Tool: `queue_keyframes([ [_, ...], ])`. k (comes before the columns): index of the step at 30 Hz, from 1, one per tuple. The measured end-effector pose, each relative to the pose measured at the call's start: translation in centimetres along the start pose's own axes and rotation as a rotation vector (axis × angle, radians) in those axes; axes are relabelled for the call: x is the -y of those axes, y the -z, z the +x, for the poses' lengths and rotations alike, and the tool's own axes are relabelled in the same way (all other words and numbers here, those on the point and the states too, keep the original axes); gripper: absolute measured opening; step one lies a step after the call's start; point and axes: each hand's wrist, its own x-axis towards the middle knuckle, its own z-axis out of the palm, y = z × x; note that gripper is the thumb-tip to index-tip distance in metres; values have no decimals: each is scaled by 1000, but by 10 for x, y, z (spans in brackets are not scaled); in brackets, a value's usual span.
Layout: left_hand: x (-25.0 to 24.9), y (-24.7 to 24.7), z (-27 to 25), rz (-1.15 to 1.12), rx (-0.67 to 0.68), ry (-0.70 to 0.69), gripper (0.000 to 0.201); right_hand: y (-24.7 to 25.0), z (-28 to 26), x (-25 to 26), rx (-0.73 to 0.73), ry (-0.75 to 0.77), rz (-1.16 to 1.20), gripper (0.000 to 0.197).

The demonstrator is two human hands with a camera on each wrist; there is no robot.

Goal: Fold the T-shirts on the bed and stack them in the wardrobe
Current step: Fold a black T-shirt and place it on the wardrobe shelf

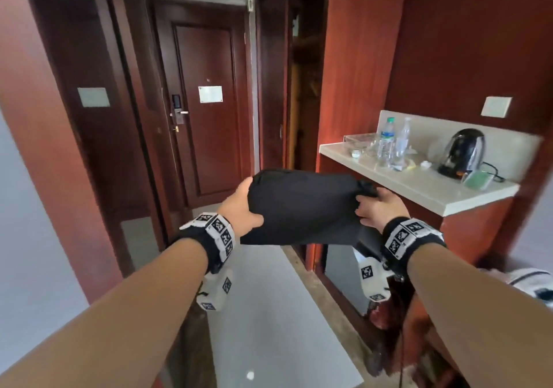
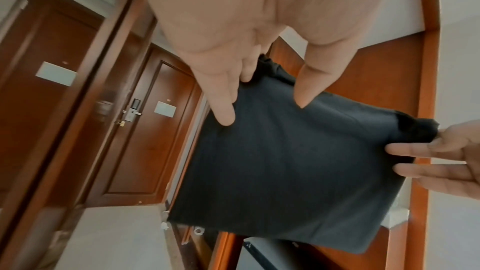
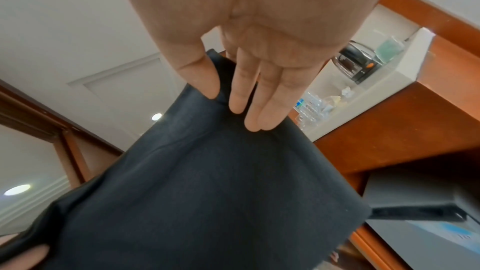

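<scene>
We carry a folded black T-shirt (image 1: pixel 305 205) in the air before us, gripped at both ends, with the wardrobe (image 1: pixel 302 94) standing open in shadow at about twelve o'clock beyond it. Starting at nine o'clock, our left hand (image 1: pixel 239 208) clamps the shirt's left edge: the thumb lies on top, and in the left wrist view the fingers (image 2: pixel 221 100) press nearly straight against the underside of the cloth. The shirt spans between the hands, its near edge hanging loose toward six o'clock. At three o'clock our right hand (image 1: pixel 378 208) holds the bunched right end, thumb above, while the right wrist view shows its fingers (image 3: pixel 262 108) laid flat and close together under the fabric, pinching it against the thumb. Past the left hand, at eleven o'clock, stands a dark red door (image 1: pixel 206 112) with a lock and a white notice. At two o'clock, just beyond the right hand, a pale counter (image 1: pixel 431 190) juts out, bearing two water bottles (image 1: pixel 392 142) and a black kettle (image 1: pixel 462 154). A wooden panel (image 1: pixel 353 67) rises between that counter and the wardrobe opening. Below us, toward six o'clock, lies a glossy white floor (image 1: pixel 269 313).
</scene>
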Motion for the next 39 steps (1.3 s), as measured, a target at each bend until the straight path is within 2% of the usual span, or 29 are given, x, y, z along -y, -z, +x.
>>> queue_keyframes([
  [2,-8,-4,36,1,-8,-36,112,1,27,4,-51,7,-32,37],
  [6,-12,-15,116,34,29,-74,115,4,94,-4,-113,110,-130,48],
  [9,-12,-27,181,81,6,-94,114,-6,135,-1,-144,157,-299,59],
  [11,-11,-35,229,127,-26,-111,114,-14,181,-1,-173,199,-402,69],
  [15,-10,-33,311,279,-100,-61,114,-41,298,-16,-69,229,-445,86],
  [16,-10,-29,331,331,-115,-40,114,-52,313,-9,-36,251,-437,87],
  [19,-6,-18,388,427,-203,-10,112,-83,360,16,22,351,-396,71],
  [22,7,-6,437,484,-276,20,115,-121,416,25,98,449,-384,77],
  [25,28,13,487,482,-342,37,119,-166,464,29,146,521,-379,81],
  [28,46,34,534,475,-376,20,126,-206,507,36,166,545,-426,99],
  [32,62,79,621,552,-418,-40,127,-260,578,63,56,600,-518,113],
  [39,37,183,770,658,-549,-234,134,-327,692,170,-137,674,-467,121],
])
